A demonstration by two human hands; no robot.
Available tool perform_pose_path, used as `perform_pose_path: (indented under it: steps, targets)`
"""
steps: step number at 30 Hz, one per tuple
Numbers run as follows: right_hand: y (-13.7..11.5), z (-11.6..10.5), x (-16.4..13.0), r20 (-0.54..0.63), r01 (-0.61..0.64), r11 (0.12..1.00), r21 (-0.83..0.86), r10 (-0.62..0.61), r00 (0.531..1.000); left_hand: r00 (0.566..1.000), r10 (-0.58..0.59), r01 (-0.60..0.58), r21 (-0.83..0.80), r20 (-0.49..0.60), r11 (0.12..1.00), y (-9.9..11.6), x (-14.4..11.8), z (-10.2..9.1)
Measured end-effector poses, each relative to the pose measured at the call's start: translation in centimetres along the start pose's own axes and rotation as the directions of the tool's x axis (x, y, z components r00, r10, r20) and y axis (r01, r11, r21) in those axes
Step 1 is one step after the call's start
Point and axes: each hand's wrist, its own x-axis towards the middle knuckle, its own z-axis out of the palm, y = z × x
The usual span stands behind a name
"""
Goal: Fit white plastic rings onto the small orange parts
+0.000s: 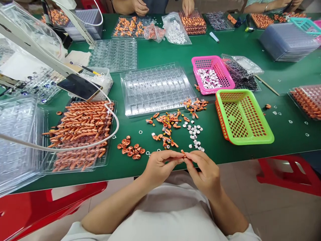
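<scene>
green basket (260,138) beside pink basket (200,62) on table (288,77).

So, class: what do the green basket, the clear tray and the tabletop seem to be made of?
Green basket: likely moulded plastic, glossy, lattice walls.
Clear tray: thin transparent plastic, probably formed sheet; shiny pockets catch glare.
Tabletop: matte green covering, perhaps felt or a mat.

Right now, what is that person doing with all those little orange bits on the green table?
The person's left hand and right hand meet at the near table edge, pinching one small orange plastic piece between the fingertips. Just beyond lie a loose pile of orange pieces and a scatter of small white discs. A clear plastic tray of long orange parts sits to the left, an empty green mesh basket to the right. Other people's hands work across the green table.
</scene>
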Motion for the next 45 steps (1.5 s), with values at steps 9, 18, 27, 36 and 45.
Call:
perform_pose_path:
  steps: [9, 18, 27, 36, 45]
  targets:
    - [0.2, -0.2, 0.3, 0.01, 0.095, 0.981, -0.166, -0.095, 0.995, 0.999, -0.02, 0.019, -0.033, -0.038, 0.999, 0.1, 0.2, 0.6]
    - [-0.1, -0.5, 0.9, 0.033, 0.096, 0.988, -0.118, -0.093, 0.995, 0.986, -0.165, 0.156, -0.231, -0.021, 0.96, -0.4, 0.5, 0.4]
    - [0.1, 0.1, 1.0, 0.023, 0.194, 0.968, -0.161, -0.193, 0.981, 0.959, -0.283, 0.25, -0.45, -0.007, 0.857, -0.5, 0.9, 0.6]
    - [0.2, 0.2, 0.8, 0.042, 0.124, 0.988, -0.096, -0.12, 0.992, 0.96, -0.28, 0.251, -0.481, 0.013, 0.84, -0.7, 0.8, 0.7]
    - [0.1, 1.0, 0.7, -0.005, 0.148, 0.974, -0.174, -0.151, 0.988, 0.956, -0.293, 0.243, -0.555, -0.001, 0.796, -0.8, 0.6, 1.0]
